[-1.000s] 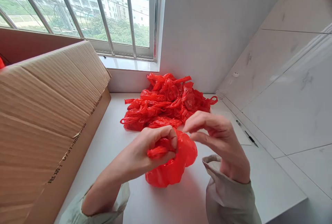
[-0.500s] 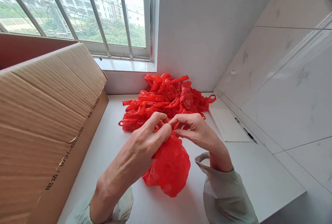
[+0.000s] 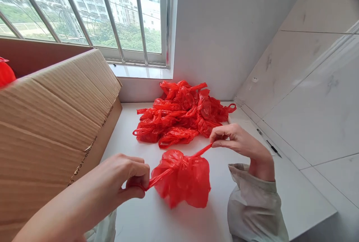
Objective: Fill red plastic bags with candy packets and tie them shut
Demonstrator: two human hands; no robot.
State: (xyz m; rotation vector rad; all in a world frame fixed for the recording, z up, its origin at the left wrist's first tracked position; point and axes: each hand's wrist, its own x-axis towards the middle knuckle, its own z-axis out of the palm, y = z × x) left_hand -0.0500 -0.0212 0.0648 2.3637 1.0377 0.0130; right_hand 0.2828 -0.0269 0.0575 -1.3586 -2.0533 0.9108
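A puffed red plastic bag [image 3: 185, 180] rests on the white table [image 3: 246, 204], gathered into a knot at its top. My left hand [image 3: 129, 176] is closed round one of its handles, stretched down to the left. Up and to the right, my right hand [image 3: 232, 141] pinches the other handle between thumb and fingers. Both handles are taut, with the knot between them. What the bag contains cannot be made out through the plastic. Just behind it lies a heap of red plastic bags [image 3: 179, 111], crumpled and with several handle loops sticking out.
On the left stands a large cardboard box [image 3: 56, 122], with something red [image 3: 6, 73] showing inside. A notebook [image 3: 245, 122], partly behind my right hand, and a black pen [image 3: 269, 143] lie by the tiled wall. A barred window [image 3: 126, 21] is at the back.
My hands were together at the bag's top; now they have moved apart, left hand down-left and right hand up-right, pulling the handles tight. The view has shifted slightly, showing red in the box.
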